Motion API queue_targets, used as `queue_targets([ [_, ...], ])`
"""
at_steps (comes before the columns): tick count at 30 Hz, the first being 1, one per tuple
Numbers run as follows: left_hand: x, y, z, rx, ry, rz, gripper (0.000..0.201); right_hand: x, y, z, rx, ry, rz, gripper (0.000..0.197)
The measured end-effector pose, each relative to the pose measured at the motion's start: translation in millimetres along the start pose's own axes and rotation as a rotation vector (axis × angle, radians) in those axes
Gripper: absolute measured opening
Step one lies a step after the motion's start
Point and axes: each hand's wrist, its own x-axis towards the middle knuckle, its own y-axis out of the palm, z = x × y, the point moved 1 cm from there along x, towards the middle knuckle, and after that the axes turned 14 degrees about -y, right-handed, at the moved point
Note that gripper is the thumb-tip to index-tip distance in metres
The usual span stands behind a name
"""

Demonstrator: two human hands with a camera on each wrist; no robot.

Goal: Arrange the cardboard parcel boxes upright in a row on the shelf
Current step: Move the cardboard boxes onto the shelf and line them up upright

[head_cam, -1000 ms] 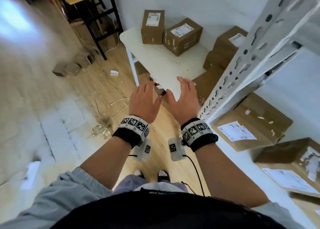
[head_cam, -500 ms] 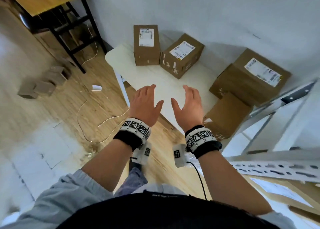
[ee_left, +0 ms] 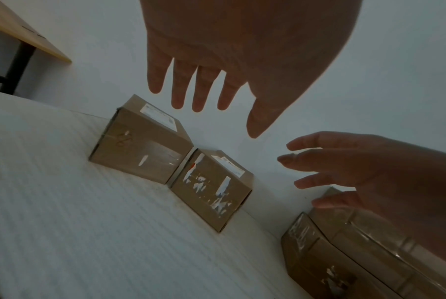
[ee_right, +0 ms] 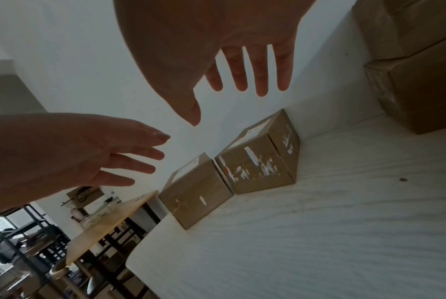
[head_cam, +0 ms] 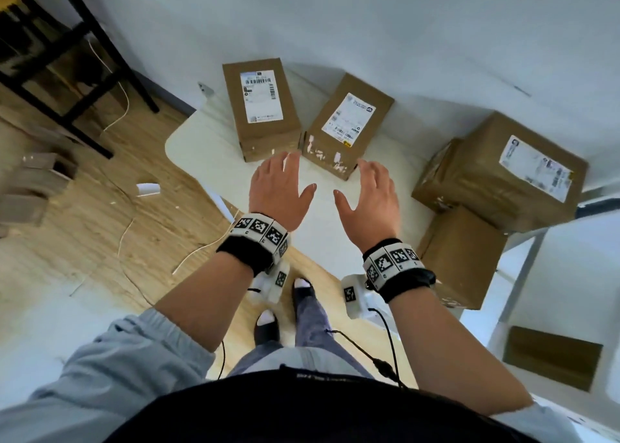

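Both hands were up over the white table (head_cam: 214, 147), palms down, fingers spread and holding nothing. The left hand (head_cam: 278, 190) sat at about 11 o'clock from the wrist straps, the right hand (head_cam: 372, 197) at 1 o'clock, with a gap between them. Past the fingertips, two small parcel boxes (head_cam: 261, 107) lay side by side against the wall at 12 o'clock, corners touching, labels facing up. The angled box (head_cam: 345, 127) was the right one of the pair. Off at 3 o'clock a bigger box (head_cam: 503, 170) rested on another carton (head_cam: 459, 258). Neither hand was touching any cardboard.
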Motion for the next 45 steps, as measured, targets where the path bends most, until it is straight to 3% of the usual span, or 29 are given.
queue_targets([
  [8, 90, 12, -37, 0.084, 0.012, 0.041, 0.068, 76, 32, -41, 0.001, 0.041, 0.109, 0.074],
  [14, 146, 33, -77, 0.12, 0.025, 0.197, 0.08, 123, 55, -72, 0.02, 0.052, 0.223, 0.091],
  [18, 163, 50, -85, 0.128, -0.037, 0.267, 0.088, 140, 70, -78, 0.087, 0.049, 0.204, 0.102],
  [24, 177, 61, -89, 0.176, -0.049, 0.253, 0.092, 139, 77, -76, 0.167, 0.068, 0.165, 0.101],
  [30, 171, 45, -89, 0.08, -0.033, 0.249, 0.089, 132, 64, -66, 0.214, 0.076, 0.07, 0.093],
  [36, 147, 1, -83, -0.112, 0.056, 0.163, 0.085, 113, 19, -35, 0.137, 0.071, -0.065, 0.085],
  [45, 70, -55, -48, -0.247, 0.269, 0.088, 0.063, 20, -20, 47, 0.073, 0.177, -0.328, 0.092],
])
